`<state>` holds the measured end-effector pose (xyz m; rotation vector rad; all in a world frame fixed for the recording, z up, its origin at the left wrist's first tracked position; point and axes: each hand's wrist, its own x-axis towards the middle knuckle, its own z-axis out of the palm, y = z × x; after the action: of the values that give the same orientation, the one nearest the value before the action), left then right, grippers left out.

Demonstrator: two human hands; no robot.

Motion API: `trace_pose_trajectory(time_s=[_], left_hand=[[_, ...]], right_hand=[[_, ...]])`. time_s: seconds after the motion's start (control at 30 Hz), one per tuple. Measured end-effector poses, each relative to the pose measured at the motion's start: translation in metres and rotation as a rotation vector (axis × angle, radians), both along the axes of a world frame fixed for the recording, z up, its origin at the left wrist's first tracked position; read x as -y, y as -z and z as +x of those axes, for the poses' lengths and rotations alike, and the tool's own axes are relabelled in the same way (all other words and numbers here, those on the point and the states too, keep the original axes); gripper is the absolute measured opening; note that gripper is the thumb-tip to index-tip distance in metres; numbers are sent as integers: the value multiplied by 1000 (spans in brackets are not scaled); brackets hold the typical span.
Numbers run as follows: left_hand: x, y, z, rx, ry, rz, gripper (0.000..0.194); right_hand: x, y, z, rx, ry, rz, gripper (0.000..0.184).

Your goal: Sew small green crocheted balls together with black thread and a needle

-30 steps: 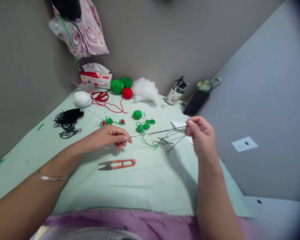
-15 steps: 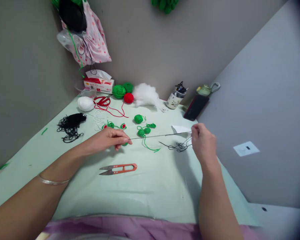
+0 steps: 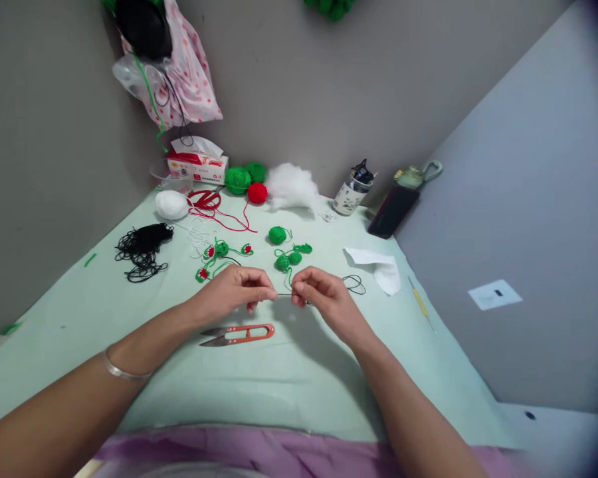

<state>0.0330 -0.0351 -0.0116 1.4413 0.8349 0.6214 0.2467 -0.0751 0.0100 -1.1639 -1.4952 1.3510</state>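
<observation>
My left hand (image 3: 239, 291) and my right hand (image 3: 321, 295) meet over the middle of the pale green table (image 3: 299, 378). Both pinch a thin black thread (image 3: 285, 295), and only a short stretch shows between the fingertips. The rest of the thread loops on the cloth behind my right hand (image 3: 355, 284). Orange thread snips (image 3: 236, 334) lie just in front of my left hand. Small green crocheted pieces (image 3: 288, 255) sit just beyond both hands.
A black yarn tangle (image 3: 142, 249) lies at the left. White, red and green yarn balls, stuffing (image 3: 292, 186) and a tissue box (image 3: 197, 166) line the back wall. A white tissue (image 3: 379, 265), a crochet hook (image 3: 421, 305), a phone (image 3: 393, 211) and a jar (image 3: 351, 191) are on the right.
My right hand has moved left along the thread from the table's right side until it nearly meets my left hand. The taut span has shrunk. My left hand has barely moved.
</observation>
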Motion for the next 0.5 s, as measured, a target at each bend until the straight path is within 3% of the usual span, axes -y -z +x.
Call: trace_pose_trajectory(time_s=[0.13, 0.27, 0.5], left_hand=[[2, -1, 2, 146, 67, -189, 28], [3, -4, 6, 404, 7, -442, 20], [0, -3, 5, 538, -116, -490, 20]], right_hand=[[-2, 2, 4, 12, 120, 131, 14], [1, 10, -1, 72, 162, 265, 8], [5, 16, -10, 241, 99, 427, 10]])
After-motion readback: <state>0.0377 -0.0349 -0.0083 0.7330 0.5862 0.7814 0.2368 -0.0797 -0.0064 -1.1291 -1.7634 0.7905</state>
